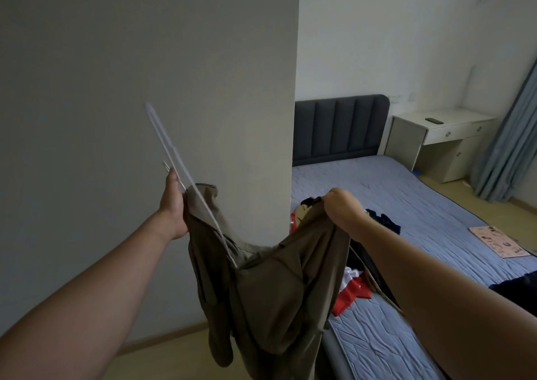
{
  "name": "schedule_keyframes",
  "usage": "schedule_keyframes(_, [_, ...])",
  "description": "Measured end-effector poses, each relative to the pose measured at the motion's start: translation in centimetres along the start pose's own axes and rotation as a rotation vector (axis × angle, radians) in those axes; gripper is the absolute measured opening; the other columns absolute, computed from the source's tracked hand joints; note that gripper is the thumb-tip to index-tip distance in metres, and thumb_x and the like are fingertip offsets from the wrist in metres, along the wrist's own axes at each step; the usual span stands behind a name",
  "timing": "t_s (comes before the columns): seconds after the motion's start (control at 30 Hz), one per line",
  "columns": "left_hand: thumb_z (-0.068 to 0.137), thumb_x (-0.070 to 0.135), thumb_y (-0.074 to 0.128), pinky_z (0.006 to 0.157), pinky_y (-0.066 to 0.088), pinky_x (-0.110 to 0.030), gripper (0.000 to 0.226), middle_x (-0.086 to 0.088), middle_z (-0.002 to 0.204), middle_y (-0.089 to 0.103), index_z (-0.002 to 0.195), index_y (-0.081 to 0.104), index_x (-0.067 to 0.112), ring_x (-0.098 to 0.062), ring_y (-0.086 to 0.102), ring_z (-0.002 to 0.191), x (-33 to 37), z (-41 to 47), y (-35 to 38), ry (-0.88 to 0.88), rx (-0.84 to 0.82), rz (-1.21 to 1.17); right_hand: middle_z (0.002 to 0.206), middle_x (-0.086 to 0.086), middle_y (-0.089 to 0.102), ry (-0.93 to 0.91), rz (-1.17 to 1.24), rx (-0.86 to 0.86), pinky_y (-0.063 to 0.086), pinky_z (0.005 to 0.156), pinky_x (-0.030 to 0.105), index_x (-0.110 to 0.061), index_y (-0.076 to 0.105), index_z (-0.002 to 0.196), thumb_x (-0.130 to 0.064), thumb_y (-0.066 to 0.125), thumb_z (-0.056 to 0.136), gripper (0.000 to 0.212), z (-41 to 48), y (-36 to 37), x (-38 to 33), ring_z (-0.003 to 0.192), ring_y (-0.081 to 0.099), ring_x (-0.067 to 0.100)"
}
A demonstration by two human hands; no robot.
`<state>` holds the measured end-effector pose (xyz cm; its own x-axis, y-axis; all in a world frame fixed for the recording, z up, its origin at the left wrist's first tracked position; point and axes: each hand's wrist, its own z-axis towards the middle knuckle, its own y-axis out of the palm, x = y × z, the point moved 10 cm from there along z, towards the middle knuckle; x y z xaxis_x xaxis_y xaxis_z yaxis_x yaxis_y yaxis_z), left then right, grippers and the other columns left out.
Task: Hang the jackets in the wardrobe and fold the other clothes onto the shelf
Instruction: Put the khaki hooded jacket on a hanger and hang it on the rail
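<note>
An olive-brown jacket [273, 292] hangs in the air between my two hands. My left hand [174, 208] grips a thin white hanger [171, 150] together with one shoulder of the jacket; the hanger's lower end runs down inside the garment. My right hand [343, 208] is shut on the jacket's other shoulder. Behind the jacket, a heap of other clothes [354, 286], red, white and dark, lies on the bed [436, 220]. A dark navy garment [383, 220] lies further up the mattress. No wardrobe or shelf shows in this view.
A grey wall [116, 89] fills the left, its corner edge right behind the jacket. The bed has a dark padded headboard [340, 127]. A white desk [436, 138] and blue curtain [508, 141] stand at the right. A pink sheet [497, 241] lies on the mattress.
</note>
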<state>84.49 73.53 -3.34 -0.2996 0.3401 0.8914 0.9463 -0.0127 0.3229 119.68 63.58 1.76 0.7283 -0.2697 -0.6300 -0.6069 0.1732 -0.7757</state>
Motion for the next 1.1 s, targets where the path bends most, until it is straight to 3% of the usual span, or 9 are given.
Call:
schedule_keyframes(0.13, [0.079, 0.092, 0.027, 0.08, 0.055, -0.04, 0.1, -0.015, 0.097, 0.076, 0.103, 0.078, 0.009, -0.028, 0.074, 0.084, 0.5, -1.1, -0.5, 0.021, 0.041, -0.062, 0.096, 0.001, 0.063, -0.076, 0.024, -0.177, 0.046, 0.07, 0.032, -0.022, 0.06, 0.1, -0.05, 0.064, 0.088, 0.031, 0.1, 1.7, -0.7, 0.087, 0.059, 0.017])
schedule_keyframes(0.27, [0.082, 0.09, 0.015, 0.097, 0.051, -0.043, 0.099, -0.011, 0.091, 0.075, 0.104, 0.074, 0.014, -0.028, 0.068, 0.091, 0.9, -1.0, -2.5, 0.073, 0.167, -0.254, 0.09, -0.003, 0.061, -0.139, -0.536, -0.327, 0.053, 0.085, 0.036, -0.024, 0.061, 0.088, -0.069, 0.073, 0.074, 0.049, -0.7, 3.6, 0.2, 0.09, 0.061, 0.019])
schedule_keyframes(0.37, [0.082, 0.09, 0.012, 0.091, 0.054, -0.044, 0.098, -0.01, 0.09, 0.075, 0.099, 0.074, 0.016, -0.029, 0.069, 0.088, 0.7, -1.2, -3.4, 0.065, 0.186, -0.341, 0.097, 0.004, 0.065, -0.12, -0.712, -0.26, 0.056, 0.089, 0.037, -0.015, 0.066, 0.108, -0.049, 0.067, 0.088, 0.039, -0.6, 3.3, 0.9, 0.092, 0.063, 0.023])
schedule_keyframes(0.5, [0.084, 0.086, 0.013, 0.078, 0.057, -0.042, 0.094, -0.009, 0.093, 0.076, 0.103, 0.075, 0.019, -0.03, 0.07, 0.091, 0.3, -1.3, -4.3, 0.042, 0.206, -0.34, 0.09, 0.003, 0.058, -0.105, -0.679, -0.072, 0.045, 0.062, 0.03, -0.012, 0.061, 0.102, -0.016, 0.058, 0.093, 0.011, -0.7, 1.5, 0.3, 0.075, 0.056, 0.019])
schedule_keyframes(0.77, [0.093, 0.071, 0.01, 0.105, 0.047, -0.051, 0.087, -0.006, 0.115, 0.074, 0.119, 0.075, 0.02, -0.029, 0.067, 0.11, 0.4, -1.8, -6.8, 0.061, 0.341, -0.572, 0.132, 0.008, 0.056, -0.129, -0.917, -0.137, 0.048, 0.093, 0.038, -0.01, 0.057, 0.132, -0.017, 0.061, 0.095, 0.038, -1.0, 4.3, 2.0, 0.115, 0.059, 0.03])
schedule_keyframes(0.9, [0.102, 0.033, 0.018, 0.096, 0.053, -0.042, 0.064, -0.006, 0.085, 0.073, 0.078, 0.073, 0.014, -0.025, 0.07, 0.09, 0.5, -1.9, -7.3, 0.061, 0.411, -0.57, 0.108, 0.0, 0.065, -0.183, -0.892, -0.122, 0.044, 0.076, 0.03, -0.013, 0.062, 0.124, -0.014, 0.061, 0.094, 0.03, -1.5, 5.9, 2.9, 0.099, 0.065, 0.023])
schedule_keyframes(0.97, [0.098, 0.015, 0.021, 0.089, 0.052, -0.034, 0.053, -0.006, 0.08, 0.069, 0.072, 0.067, 0.012, -0.023, 0.063, 0.091, 0.3, -1.5, -7.3, 0.059, 0.41, -0.59, 0.083, -0.006, 0.06, -0.213, -0.832, -0.068, 0.043, 0.063, 0.028, -0.017, 0.068, 0.109, -0.027, 0.057, 0.097, 0.019, -1.7, 6.2, 2.4, 0.079, 0.064, 0.018])
schedule_keyframes(1.03, [0.099, 0.013, 0.021, 0.071, 0.049, -0.029, 0.054, -0.004, 0.066, 0.069, 0.071, 0.067, 0.013, -0.02, 0.062, 0.08, 0.0, -1.2, -7.1, 0.048, 0.402, -0.573, 0.068, -0.008, 0.053, -0.258, -0.777, -0.049, 0.04, 0.051, 0.026, -0.027, 0.061, 0.075, -0.063, 0.048, 0.095, 0.043, -2.0, 6.6, 1.2, 0.063, 0.057, 0.012])
schedule_keyframes(1.1, [0.104, 0.025, 0.018, 0.07, 0.05, -0.029, 0.059, -0.003, 0.067, 0.073, 0.078, 0.069, 0.013, -0.018, 0.063, 0.073, -0.4, -1.0, -6.5, 0.039, 0.384, -0.513, 0.075, -0.007, 0.059, -0.325, -0.827, -0.093, 0.048, 0.055, 0.028, -0.027, 0.055, 0.074, -0.079, 0.039, 0.089, 0.057, -2.5, 7.9, 0.0, 0.065, 0.057, 0.013])
